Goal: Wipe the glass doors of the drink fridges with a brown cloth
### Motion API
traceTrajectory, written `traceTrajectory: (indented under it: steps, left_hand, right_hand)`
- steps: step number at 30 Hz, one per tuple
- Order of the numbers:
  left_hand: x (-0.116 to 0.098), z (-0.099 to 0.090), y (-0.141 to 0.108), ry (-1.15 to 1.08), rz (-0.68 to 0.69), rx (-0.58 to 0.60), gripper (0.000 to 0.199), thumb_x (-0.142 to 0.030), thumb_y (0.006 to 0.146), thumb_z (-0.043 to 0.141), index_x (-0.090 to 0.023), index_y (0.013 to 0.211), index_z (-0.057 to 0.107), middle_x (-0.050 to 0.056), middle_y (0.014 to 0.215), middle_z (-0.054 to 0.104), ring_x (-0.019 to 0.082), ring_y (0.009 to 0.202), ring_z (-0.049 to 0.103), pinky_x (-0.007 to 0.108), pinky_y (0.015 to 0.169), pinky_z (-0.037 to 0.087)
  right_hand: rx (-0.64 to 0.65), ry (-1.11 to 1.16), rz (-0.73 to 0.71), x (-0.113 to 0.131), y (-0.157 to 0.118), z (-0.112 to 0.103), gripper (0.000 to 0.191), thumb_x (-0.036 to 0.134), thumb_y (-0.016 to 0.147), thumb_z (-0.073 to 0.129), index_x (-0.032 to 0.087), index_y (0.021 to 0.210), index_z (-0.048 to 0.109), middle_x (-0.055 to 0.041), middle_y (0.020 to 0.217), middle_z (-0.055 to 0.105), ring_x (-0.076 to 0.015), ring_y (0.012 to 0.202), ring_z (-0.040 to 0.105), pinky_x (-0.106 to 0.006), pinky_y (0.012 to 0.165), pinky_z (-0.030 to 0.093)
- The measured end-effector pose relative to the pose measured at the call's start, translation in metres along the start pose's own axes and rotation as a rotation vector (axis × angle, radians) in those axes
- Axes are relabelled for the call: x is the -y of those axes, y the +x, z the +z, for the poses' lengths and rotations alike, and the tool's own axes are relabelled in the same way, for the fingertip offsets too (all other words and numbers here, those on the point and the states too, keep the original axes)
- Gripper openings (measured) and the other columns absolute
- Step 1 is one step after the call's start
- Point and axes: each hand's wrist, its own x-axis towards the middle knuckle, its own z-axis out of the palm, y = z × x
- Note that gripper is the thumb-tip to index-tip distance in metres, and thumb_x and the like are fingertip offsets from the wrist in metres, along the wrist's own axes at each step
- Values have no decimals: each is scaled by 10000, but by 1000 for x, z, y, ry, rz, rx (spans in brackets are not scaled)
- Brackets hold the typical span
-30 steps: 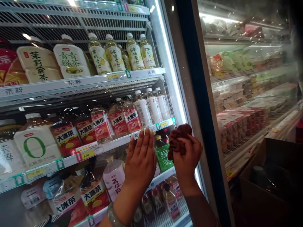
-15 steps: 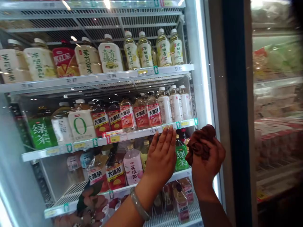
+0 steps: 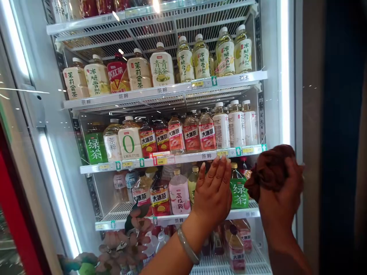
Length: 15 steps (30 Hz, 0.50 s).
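My left hand [image 3: 214, 191] is held up with its fingers stretched out, palm toward the glass door of a drinks fridge. It seems to rest flat on the glass, and a grey bangle [image 3: 187, 246] circles that wrist. To its right, my right hand [image 3: 282, 194] is closed round a crumpled brown cloth [image 3: 271, 168], raised by the fridge's right side. Behind the hands, beyond the glass, a green-labelled tea bottle [image 3: 239, 187] and a pink-labelled bottle [image 3: 179, 193] stand on a shelf. The palm sides of both hands are hidden.
Bottled teas line the fridge shelves [image 3: 169, 160]. Bright light strips run down the left [image 3: 54, 183] and right [image 3: 285, 76] sides. A red panel [image 3: 17, 206] stands at far left, and a dark upright panel [image 3: 341, 133] at right. Pinkish flower shapes, perhaps reflected, overlap the lower left.
The view has turned left, so the fridge and both hands appear further right and its left side shows. The left hand stays flat; the right hand still grips the cloth.
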Motion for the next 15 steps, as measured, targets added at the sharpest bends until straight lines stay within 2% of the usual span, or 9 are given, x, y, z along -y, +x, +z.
traceTrajectory:
  steps: [2, 4, 6, 8, 10, 12, 14, 15]
  left_hand:
    - [0, 1, 1, -13, -27, -25, 819, -146, 951, 476, -61, 1682, 117, 136, 1698, 348, 233, 1642, 137, 481, 1377, 10]
    - [1, -1, 1, -37, -62, -50, 826, -124, 948, 468, -60, 1685, 102, 153, 1691, 365, 228, 1644, 126, 480, 1376, 19]
    - [4, -6, -1, -49, -86, -34, 822, -108, 945, 465, -62, 1686, 112, 155, 1690, 374, 221, 1646, 127, 456, 1377, 46]
    - [10, -14, -5, -33, -98, 15, 822, -104, 945, 470, -73, 1687, 117, 142, 1691, 381, 216, 1646, 140, 443, 1377, 41]
    - [16, -22, -10, 1, -122, 50, 824, -107, 951, 472, -101, 1692, 109, 125, 1690, 390, 211, 1644, 156, 459, 1373, -18]
    - [23, -30, -14, 32, -160, 51, 814, -112, 961, 466, -129, 1695, 115, 116, 1690, 389, 204, 1645, 156, 478, 1363, -72]
    - [28, -34, -17, 49, -200, 52, 795, -119, 968, 466, -143, 1693, 141, 112, 1703, 363, 201, 1648, 140, 479, 1360, -78]
    - [30, -35, -19, 54, -213, 56, 786, -122, 970, 468, -145, 1691, 158, 112, 1710, 349, 203, 1650, 133, 478, 1360, -71]
  right_hand:
    - [130, 5, -83, 19, -3, 4, 695, 238, 908, 658, 328, 1570, 466, -105, 1635, 466, -375, 1599, 284, -702, 1273, 254]
    - [257, 46, -198, 40, -8, 7, 596, 191, 921, 583, 326, 1500, 540, -73, 1579, 538, -348, 1579, 337, -699, 1262, 285]
    - [270, 86, -282, 50, -11, 9, 489, 154, 913, 575, 309, 1373, 633, -53, 1449, 646, -302, 1493, 472, -626, 1234, 382]
    - [191, 79, -320, 44, -12, 7, 394, 154, 899, 616, 301, 1257, 691, -41, 1328, 705, -276, 1384, 573, -575, 1200, 441]
    - [101, 15, -274, 30, -10, 4, 363, 180, 894, 648, 311, 1226, 713, -49, 1343, 693, -296, 1364, 586, -598, 1197, 434]
    - [21, -56, -130, 21, -8, 3, 432, 196, 878, 671, 325, 1289, 704, -75, 1488, 605, -338, 1426, 531, -626, 1203, 412]
    - [23, -86, -27, 25, -10, 5, 553, 187, 871, 657, 326, 1407, 641, -86, 1636, 454, -373, 1514, 424, -659, 1226, 361]
    - [63, -80, -34, 33, -12, 7, 597, 177, 876, 636, 326, 1454, 601, -84, 1669, 405, -381, 1548, 371, -678, 1240, 327]
